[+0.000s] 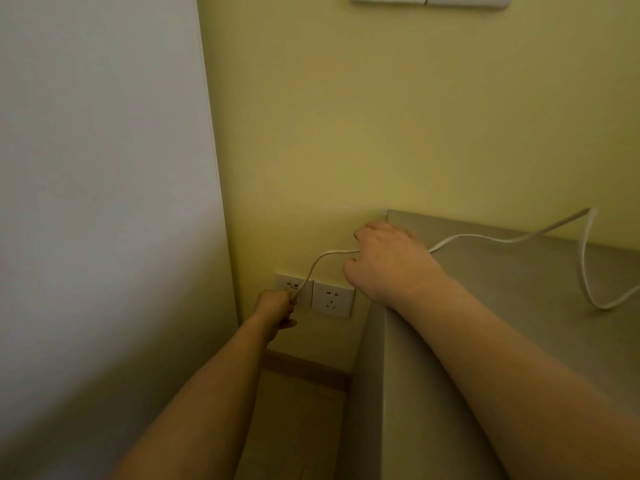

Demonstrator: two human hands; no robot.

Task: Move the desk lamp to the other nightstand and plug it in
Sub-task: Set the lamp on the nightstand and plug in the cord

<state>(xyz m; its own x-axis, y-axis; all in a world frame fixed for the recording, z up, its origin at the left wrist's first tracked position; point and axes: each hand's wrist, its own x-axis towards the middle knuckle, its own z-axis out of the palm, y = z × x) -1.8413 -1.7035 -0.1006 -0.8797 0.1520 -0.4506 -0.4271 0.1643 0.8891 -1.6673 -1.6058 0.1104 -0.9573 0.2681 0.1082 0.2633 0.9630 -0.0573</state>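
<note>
My left hand [275, 306] clenched on plug, touching left socket [291, 287]; right hand [381, 258] grasping cord [485, 238] on nightstand [519, 306].

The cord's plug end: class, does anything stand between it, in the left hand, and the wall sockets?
Nothing visible does. The left hand holds the white cord right at the left socket; the plug itself is hidden by the hand. The right socket is bare. The right hand grips the cord by the nightstand.
</note>
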